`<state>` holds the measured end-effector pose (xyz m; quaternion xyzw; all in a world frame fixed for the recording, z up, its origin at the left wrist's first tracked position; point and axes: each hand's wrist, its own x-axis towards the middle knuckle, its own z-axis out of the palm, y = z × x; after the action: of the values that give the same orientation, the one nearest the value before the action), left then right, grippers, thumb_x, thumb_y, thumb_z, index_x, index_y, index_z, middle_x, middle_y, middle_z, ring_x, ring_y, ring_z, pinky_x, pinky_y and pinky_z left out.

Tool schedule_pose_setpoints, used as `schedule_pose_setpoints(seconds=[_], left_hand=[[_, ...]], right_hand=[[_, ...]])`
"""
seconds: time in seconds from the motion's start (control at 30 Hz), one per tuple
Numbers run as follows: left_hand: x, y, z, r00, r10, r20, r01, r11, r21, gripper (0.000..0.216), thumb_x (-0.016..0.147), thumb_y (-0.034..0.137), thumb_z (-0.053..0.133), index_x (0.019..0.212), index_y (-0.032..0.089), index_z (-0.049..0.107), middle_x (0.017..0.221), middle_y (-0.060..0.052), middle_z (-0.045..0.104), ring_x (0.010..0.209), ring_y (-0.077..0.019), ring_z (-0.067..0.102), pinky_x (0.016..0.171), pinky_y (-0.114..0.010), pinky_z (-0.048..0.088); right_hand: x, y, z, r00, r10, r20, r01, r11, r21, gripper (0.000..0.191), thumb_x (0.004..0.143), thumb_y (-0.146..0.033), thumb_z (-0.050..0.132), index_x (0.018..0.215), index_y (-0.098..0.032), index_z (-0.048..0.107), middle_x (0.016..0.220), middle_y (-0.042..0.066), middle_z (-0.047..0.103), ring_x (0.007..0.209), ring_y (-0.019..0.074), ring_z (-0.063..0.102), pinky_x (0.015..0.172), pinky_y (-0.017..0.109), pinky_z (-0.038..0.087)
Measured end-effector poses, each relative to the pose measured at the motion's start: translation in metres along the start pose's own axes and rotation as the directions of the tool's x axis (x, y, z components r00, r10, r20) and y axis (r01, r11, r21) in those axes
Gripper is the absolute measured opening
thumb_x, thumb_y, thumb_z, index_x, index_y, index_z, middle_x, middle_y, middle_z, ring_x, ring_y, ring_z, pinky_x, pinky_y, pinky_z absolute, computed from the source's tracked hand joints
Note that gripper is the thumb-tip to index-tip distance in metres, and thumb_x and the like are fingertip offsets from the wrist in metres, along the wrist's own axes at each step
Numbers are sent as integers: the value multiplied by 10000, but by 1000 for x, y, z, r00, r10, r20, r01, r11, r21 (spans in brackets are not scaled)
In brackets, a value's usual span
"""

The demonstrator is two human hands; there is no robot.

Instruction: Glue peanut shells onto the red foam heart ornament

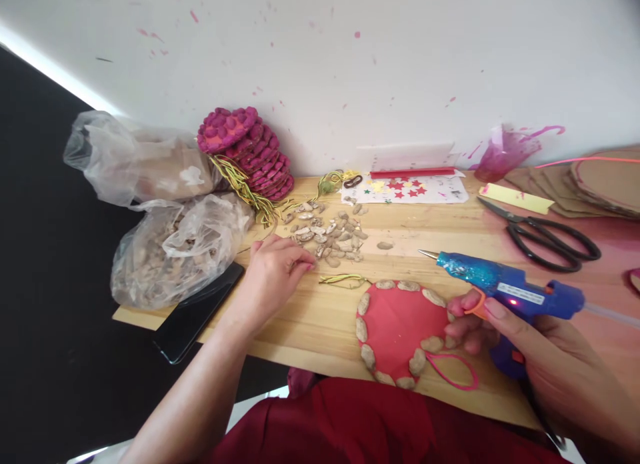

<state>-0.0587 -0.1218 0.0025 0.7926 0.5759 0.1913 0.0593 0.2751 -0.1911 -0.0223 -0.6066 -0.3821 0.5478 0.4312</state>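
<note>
My right hand is wrapped round a blue hot glue gun, its metal nozzle pointing left and a finger on the orange trigger. Below the gun lies a red disc with peanut shells along its rim, partly behind my right fingers. A pink cord loop and a yellow-green tassel extend from the disc. My left hand is beside a pile of loose peanut shells, thumb and fingers pinched together. Whatever is between those fingertips is hidden from me.
Clear plastic bags and a black phone lie at left. Stacked magenta discs lean by the wall. Paper with star cutouts lies behind. Black-handled scissors, a pink-stained cup and cardboard pieces are at right.
</note>
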Motion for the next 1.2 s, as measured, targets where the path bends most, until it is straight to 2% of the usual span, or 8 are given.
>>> schedule_pose_setpoints(seconds=[0.1,0.2,0.3,0.4,0.63,1.2], left_hand=[[2,15,1,1000,11,-16,-12,998,-69,86,876,232,691,826,269,752,881,-3,738,917,-226,607,863,-418,357],[4,40,7,997,74,29,-70,990,-118,80,880,248,696,819,268,744,873,-2,733,925,-226,598,859,-420,355],[5,63,15,985,158,70,-149,981,-123,85,889,247,685,824,263,738,868,-12,730,927,-228,585,866,-433,346],[5,76,19,976,196,96,-187,978,-94,93,886,207,673,823,249,728,854,-8,724,919,-225,579,882,-444,324],[6,78,22,972,191,140,-194,981,5,97,880,197,675,790,216,707,820,-12,706,892,-233,565,853,-438,307],[9,83,20,958,193,212,-202,979,25,114,879,209,675,766,214,661,804,-13,677,887,-249,561,855,-447,330]], right_hand=[[-2,-3,3,1000,-6,16,6,1000,22,305,789,-504,748,856,-207,753,751,66,779,619,194,708,581,258,556],[-4,-7,6,1000,7,27,-9,998,55,295,819,-494,728,831,-200,746,719,64,775,617,187,713,576,248,543],[-2,-6,6,999,17,50,-21,997,78,276,847,-478,707,848,-205,742,728,61,782,633,178,717,585,236,535],[-1,0,2,997,-23,79,18,998,58,278,853,-489,694,873,-216,742,745,58,787,617,169,705,571,236,531],[-2,3,-2,993,-28,116,24,999,31,281,882,-510,650,899,-240,727,756,46,793,647,187,724,608,272,550],[-1,0,-1,993,-31,113,32,999,-6,294,864,-528,663,911,-247,735,777,48,792,650,196,735,603,279,560]])
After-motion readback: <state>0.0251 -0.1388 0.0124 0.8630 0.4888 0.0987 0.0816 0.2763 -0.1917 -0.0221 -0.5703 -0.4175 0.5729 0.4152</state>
